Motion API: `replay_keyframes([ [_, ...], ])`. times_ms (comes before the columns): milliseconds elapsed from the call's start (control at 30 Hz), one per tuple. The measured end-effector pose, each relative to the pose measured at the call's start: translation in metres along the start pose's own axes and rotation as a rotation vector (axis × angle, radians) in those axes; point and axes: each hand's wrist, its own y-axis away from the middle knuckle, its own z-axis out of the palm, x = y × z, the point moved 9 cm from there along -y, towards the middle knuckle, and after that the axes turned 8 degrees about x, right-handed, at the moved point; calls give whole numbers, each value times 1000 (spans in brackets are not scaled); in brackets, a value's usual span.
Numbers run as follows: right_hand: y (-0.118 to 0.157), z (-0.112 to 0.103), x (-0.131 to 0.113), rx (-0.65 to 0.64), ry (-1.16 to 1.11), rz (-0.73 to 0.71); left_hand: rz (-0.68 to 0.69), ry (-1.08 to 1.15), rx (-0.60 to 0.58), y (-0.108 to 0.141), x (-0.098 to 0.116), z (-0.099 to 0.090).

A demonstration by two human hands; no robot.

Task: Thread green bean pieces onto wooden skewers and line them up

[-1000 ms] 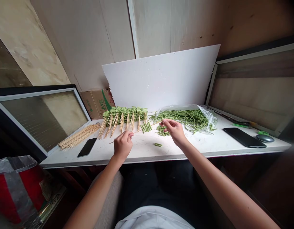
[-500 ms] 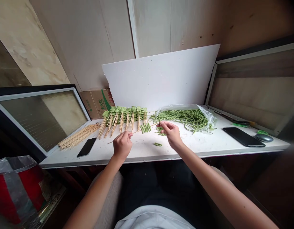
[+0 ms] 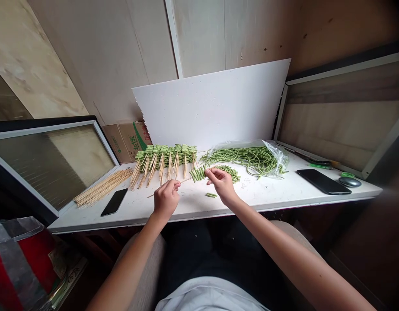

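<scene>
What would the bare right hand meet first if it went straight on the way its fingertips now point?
Probably the row of short cut green bean pieces on the white tabletop, just beyond the right hand's fingertips. Depth is unclear, so they may already touch.

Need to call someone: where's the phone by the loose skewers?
In the head view, the black phone lies on the white table, just right of the loose skewers and left of the person's left hand.

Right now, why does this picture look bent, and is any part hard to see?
In the head view, the wide lens bends the white table and wall panels near the edges; the table glares pale by the right hand, and the lower right corner falls dark.
</scene>
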Motion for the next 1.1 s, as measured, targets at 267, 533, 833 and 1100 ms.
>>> replay_keyframes([
  [267,3,7,16,0,-3,91,59,-44,26,-2,5,-6],
  [533,-11,-5,10,-214,154,-11,-31,-4,12,3,-8,3],
  [833,-9,-13,54,-574,1027,-180,-48,0,-10,6,-8,7],
  [1100,0,-5,60,-640,1098,-195,-43,-11,-8,4,-9,7],
])
